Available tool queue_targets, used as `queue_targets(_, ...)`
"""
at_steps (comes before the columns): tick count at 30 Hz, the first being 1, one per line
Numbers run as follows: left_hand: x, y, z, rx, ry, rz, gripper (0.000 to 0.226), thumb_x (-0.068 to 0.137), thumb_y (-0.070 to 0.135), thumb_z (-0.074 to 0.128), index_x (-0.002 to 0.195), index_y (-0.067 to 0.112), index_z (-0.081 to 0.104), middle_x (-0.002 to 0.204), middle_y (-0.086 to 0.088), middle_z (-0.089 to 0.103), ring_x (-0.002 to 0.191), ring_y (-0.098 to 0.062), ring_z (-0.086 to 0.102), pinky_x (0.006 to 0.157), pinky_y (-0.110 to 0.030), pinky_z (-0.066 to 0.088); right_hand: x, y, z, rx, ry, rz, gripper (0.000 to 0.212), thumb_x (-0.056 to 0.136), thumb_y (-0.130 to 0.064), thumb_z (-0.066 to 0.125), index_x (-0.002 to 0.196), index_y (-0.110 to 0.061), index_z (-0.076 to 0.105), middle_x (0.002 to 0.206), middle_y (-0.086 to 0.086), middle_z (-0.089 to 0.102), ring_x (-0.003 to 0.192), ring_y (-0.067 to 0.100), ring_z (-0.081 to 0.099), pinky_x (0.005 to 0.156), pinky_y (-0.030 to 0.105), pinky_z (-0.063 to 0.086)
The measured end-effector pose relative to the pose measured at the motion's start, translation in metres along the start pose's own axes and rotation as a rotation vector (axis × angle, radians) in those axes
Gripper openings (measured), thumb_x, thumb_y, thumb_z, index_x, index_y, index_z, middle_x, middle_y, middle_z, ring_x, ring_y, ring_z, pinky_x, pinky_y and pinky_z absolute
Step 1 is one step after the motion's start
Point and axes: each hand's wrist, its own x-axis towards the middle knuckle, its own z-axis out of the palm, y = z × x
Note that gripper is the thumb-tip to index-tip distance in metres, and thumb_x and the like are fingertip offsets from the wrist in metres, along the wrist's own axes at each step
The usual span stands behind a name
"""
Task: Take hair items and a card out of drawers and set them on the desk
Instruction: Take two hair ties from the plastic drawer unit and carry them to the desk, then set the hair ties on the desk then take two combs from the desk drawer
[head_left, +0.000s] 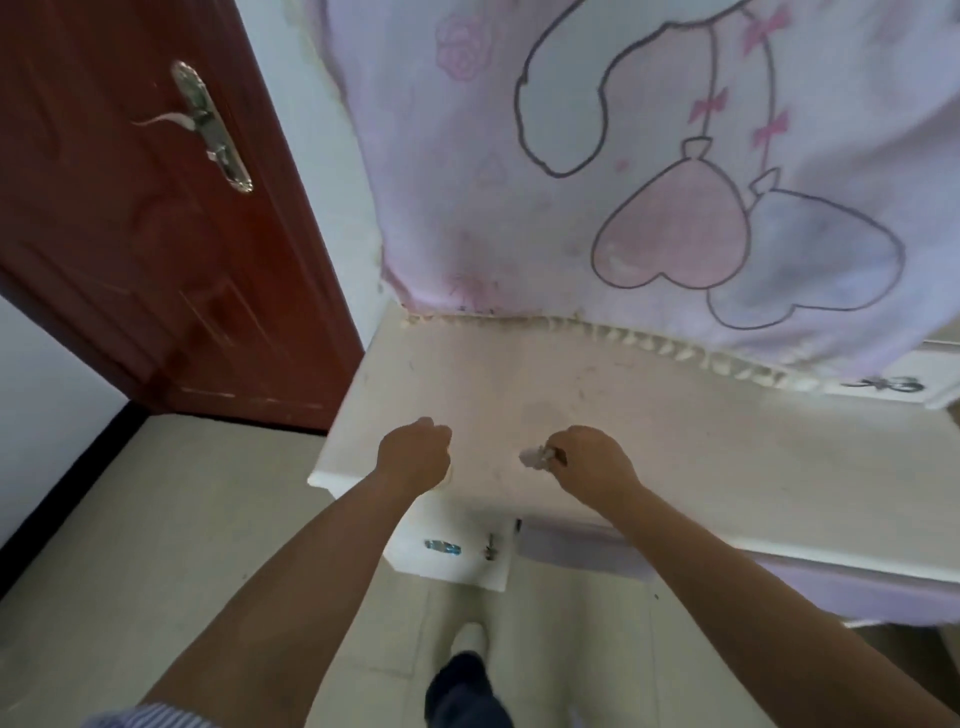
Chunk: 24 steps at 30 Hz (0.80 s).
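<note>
My right hand (592, 467) hovers over the front of the cream desk top (675, 431), fingers closed on a small pale hair item (535, 458) that sticks out to the left of the fingertips. My left hand (415, 457) is a fist over the desk's front left corner, knuckles up; whether anything is inside it is hidden. Below the desk edge a white drawer (452, 564) stands pulled out, with a small blue object (442, 547) and a metal piece (491, 545) on it. No card is visible.
A pink and lilac cloth (623, 182) with heart drawings hangs over the back of the desk. A dark red door (130, 234) with a metal handle stands at the left. Beige floor tiles (156, 519) and my shoe (467, 639) lie below.
</note>
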Motion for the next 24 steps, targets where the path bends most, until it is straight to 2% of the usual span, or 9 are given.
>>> queue_targets(3, 0.057, -0.043, -0.002, 0.039, -0.051, 0.032, 0.025, 0.093, 0.006, 0.042, 0.114, 0.009, 0.056, 0.114, -0.013, 0.058, 0.101, -0.032, 0.061, 0.084, -0.035, 0.05, 0.068, -0.027, 0.016, -0.011, -0.128, 0.065, 0.023, 0.092, -0.014, 0.046, 0.099, -0.003, 0.065, 0.106, 0.017, 0.066, 0.1, 0.03, 0.061, 0.081, 0.032, 0.049)
queue_targets(6, 0.1, -0.075, 0.001, 0.065, -0.056, 0.025, 0.023, 0.092, 0.007, 0.045, 0.112, 0.008, 0.056, 0.111, -0.012, 0.059, 0.099, -0.03, 0.062, 0.078, -0.036, 0.052, 0.122, -0.051, 0.029, -0.065, 0.002, 0.027, 0.014, 0.087, -0.009, 0.057, 0.091, 0.0, 0.066, 0.093, 0.019, 0.067, 0.083, 0.035, 0.066, 0.065, 0.035, 0.054)
queue_targets(9, 0.124, -0.091, 0.006, 0.113, 0.014, 0.093, 0.024, 0.054, 0.002, 0.082, 0.075, 0.005, 0.07, 0.072, -0.013, 0.07, 0.062, -0.027, 0.068, 0.045, -0.023, 0.053, 0.157, -0.068, 0.04, -0.15, 0.121, -0.063, 0.007, 0.056, 0.003, 0.068, 0.059, -0.003, 0.068, 0.056, 0.013, 0.068, 0.049, 0.029, 0.065, 0.042, 0.024, 0.051)
queue_targets(10, 0.128, -0.095, 0.014, 0.126, 0.053, 0.116, 0.027, 0.045, 0.001, 0.085, 0.068, 0.004, 0.071, 0.065, -0.013, 0.07, 0.057, -0.026, 0.067, 0.043, -0.021, 0.052, 0.163, -0.069, 0.05, -0.177, 0.145, -0.07, 0.011, 0.056, 0.004, 0.061, 0.058, -0.004, 0.068, 0.056, 0.012, 0.068, 0.05, 0.028, 0.065, 0.044, 0.025, 0.052)
queue_targets(13, 0.124, -0.096, 0.053, 0.085, -0.12, 0.088, 0.028, 0.088, 0.006, 0.052, 0.116, 0.003, 0.056, 0.118, -0.017, 0.06, 0.107, -0.027, 0.056, 0.082, -0.033, 0.049, 0.161, -0.071, 0.089, -0.149, -0.029, -0.003, 0.023, 0.075, 0.004, 0.055, 0.095, 0.0, 0.066, 0.102, 0.021, 0.067, 0.096, 0.036, 0.061, 0.076, 0.04, 0.05)
queue_targets(15, 0.116, -0.099, 0.072, 0.051, -0.107, 0.079, 0.034, 0.095, 0.009, 0.039, 0.128, 0.006, 0.044, 0.132, -0.013, 0.048, 0.119, -0.026, 0.045, 0.091, -0.036, 0.043, 0.153, -0.07, 0.107, -0.115, -0.102, 0.035, 0.032, 0.083, -0.004, 0.051, 0.115, -0.002, 0.055, 0.124, 0.021, 0.054, 0.114, 0.035, 0.049, 0.088, 0.042, 0.043)
queue_targets(18, 0.111, -0.103, 0.075, -0.02, -0.05, 0.044, 0.038, 0.092, 0.01, 0.043, 0.13, 0.005, 0.043, 0.136, -0.014, 0.046, 0.119, -0.028, 0.045, 0.092, -0.038, 0.042, 0.146, -0.059, 0.106, -0.071, -0.13, 0.014, 0.041, 0.086, -0.013, 0.049, 0.127, -0.012, 0.045, 0.138, 0.012, 0.042, 0.123, 0.031, 0.039, 0.096, 0.042, 0.04)
queue_targets(21, 0.103, -0.098, 0.067, -0.173, 0.038, -0.08, 0.04, 0.077, -0.001, 0.062, 0.116, -0.008, 0.054, 0.126, -0.03, 0.053, 0.11, -0.042, 0.052, 0.084, -0.046, 0.049, 0.131, -0.039, 0.097, 0.004, -0.121, 0.032, 0.049, 0.087, -0.016, 0.053, 0.134, -0.011, 0.04, 0.145, 0.012, 0.038, 0.129, 0.031, 0.036, 0.103, 0.044, 0.038)
queue_targets(24, 0.085, -0.08, 0.065, -0.206, 0.057, -0.125, 0.041, 0.058, -0.009, 0.073, 0.095, -0.016, 0.059, 0.102, -0.037, 0.061, 0.088, -0.049, 0.06, 0.069, -0.048, 0.054, 0.1, -0.018, 0.086, 0.049, -0.029, 0.056, 0.042, 0.079, -0.003, 0.064, 0.119, 0.005, 0.055, 0.125, 0.028, 0.056, 0.114, 0.043, 0.052, 0.092, 0.049, 0.048)
